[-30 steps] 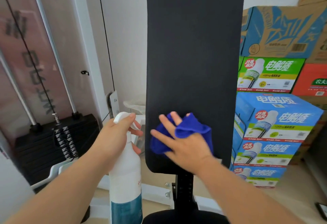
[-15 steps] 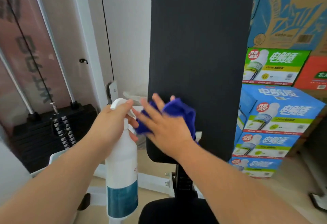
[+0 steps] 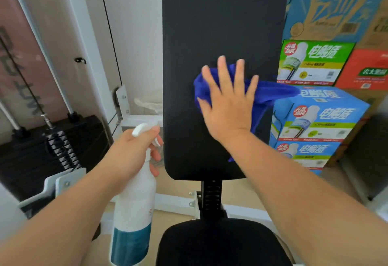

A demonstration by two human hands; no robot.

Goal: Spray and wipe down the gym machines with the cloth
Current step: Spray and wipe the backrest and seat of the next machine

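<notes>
A tall black back pad of a gym machine stands upright in front of me, with a black seat below it. My right hand presses a blue cloth flat against the pad's right half, fingers straight and spread. The cloth trails past the pad's right edge. My left hand grips the neck of a white spray bottle with a teal lower band, held left of the pad.
A black weight stack with guide rods stands at the left behind a white frame. Stacked drink cartons fill the right side. A white base bar runs along the floor under the pad.
My right hand has swept the cloth from the pad's lower left edge up and to the right. The bottle in my left hand has stayed low beside the pad.
</notes>
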